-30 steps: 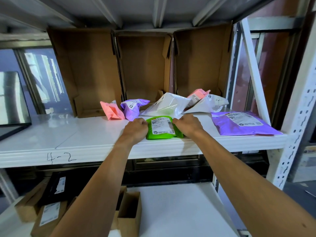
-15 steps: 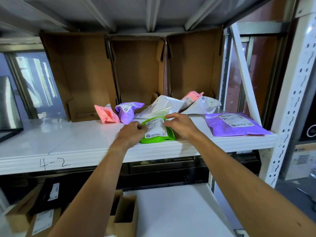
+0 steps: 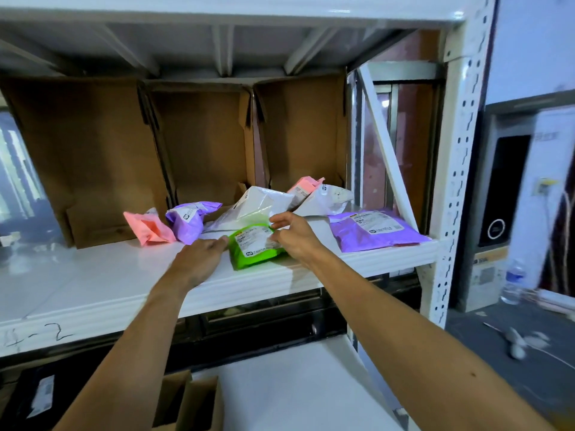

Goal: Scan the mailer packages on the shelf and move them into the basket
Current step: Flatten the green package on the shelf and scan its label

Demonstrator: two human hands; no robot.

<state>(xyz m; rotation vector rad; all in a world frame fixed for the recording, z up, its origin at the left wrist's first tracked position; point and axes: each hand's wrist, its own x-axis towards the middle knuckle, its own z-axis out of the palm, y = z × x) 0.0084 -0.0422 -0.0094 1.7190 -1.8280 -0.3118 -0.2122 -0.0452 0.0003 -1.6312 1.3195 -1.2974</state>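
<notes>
A green mailer [image 3: 253,247] with a white label lies near the front edge of the white shelf [image 3: 102,287]. My right hand [image 3: 294,234] pinches its right edge, fingers curled over the label. My left hand [image 3: 199,262] lies flat on the shelf, fingertips touching the mailer's left edge. Behind it sit a white mailer [image 3: 252,209], a small purple mailer [image 3: 188,219], a pink mailer [image 3: 149,228], another white mailer [image 3: 326,202] and a pink one [image 3: 305,186]. A large flat purple mailer [image 3: 373,230] lies at the shelf's right end. No basket or scanner is in view.
Three open cardboard boxes [image 3: 199,144] stand on their sides at the back of the shelf. A white perforated upright [image 3: 454,181] bounds the shelf on the right. Below are a lower white shelf [image 3: 295,387] and small cardboard boxes [image 3: 189,402]. A water bottle [image 3: 513,281] stands on the floor.
The view has shifted right and closer. The green mailer has turned slightly, its right side lifted by my right hand. My left hand has opened and now only touches the left edge.
</notes>
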